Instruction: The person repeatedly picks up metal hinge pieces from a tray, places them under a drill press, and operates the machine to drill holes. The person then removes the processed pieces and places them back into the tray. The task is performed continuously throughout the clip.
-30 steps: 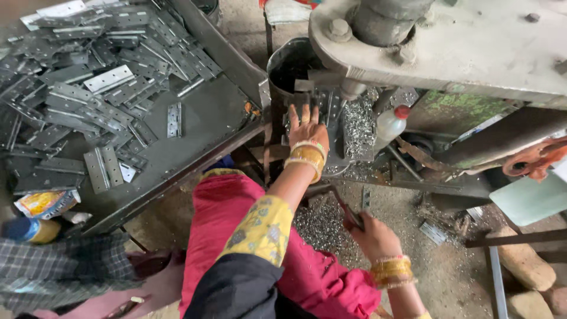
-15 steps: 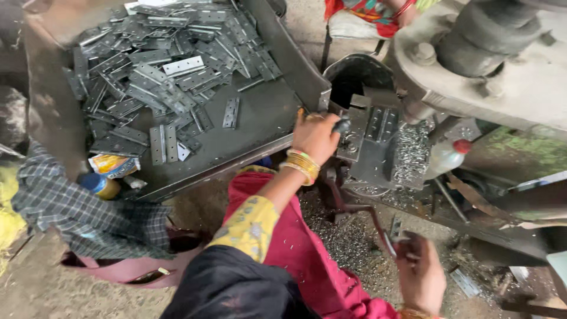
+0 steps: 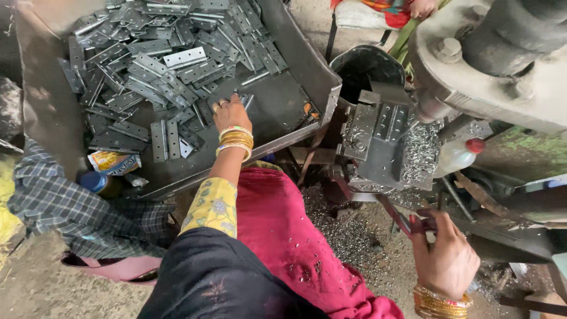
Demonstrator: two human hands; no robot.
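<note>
My left hand [image 3: 231, 113] reaches into a dark metal tray [image 3: 283, 112] and rests its fingers on a pile of flat grey hinge plates [image 3: 159, 65]; whether it grips one is hidden. Gold bangles ring that wrist. Low at the right, my right hand [image 3: 446, 254] is closed on a thin red-tipped lever handle [image 3: 407, 223] that runs up towards the press fixture [image 3: 378, 142]. A perforated metal plate sits on that fixture under the big grey press head [image 3: 490, 65].
Metal shavings [image 3: 348, 230] cover the ground and the press bed. A plastic bottle with a red cap [image 3: 458, 155] lies right of the fixture. A black bucket [image 3: 366, 65] stands behind it. Checked cloth [image 3: 65, 207] and a small packet [image 3: 112, 160] lie at the left.
My left hand has moved from the press fixture leftwards into the tray of hinge plates. My right hand has stayed on the lever. The view has swung left.
</note>
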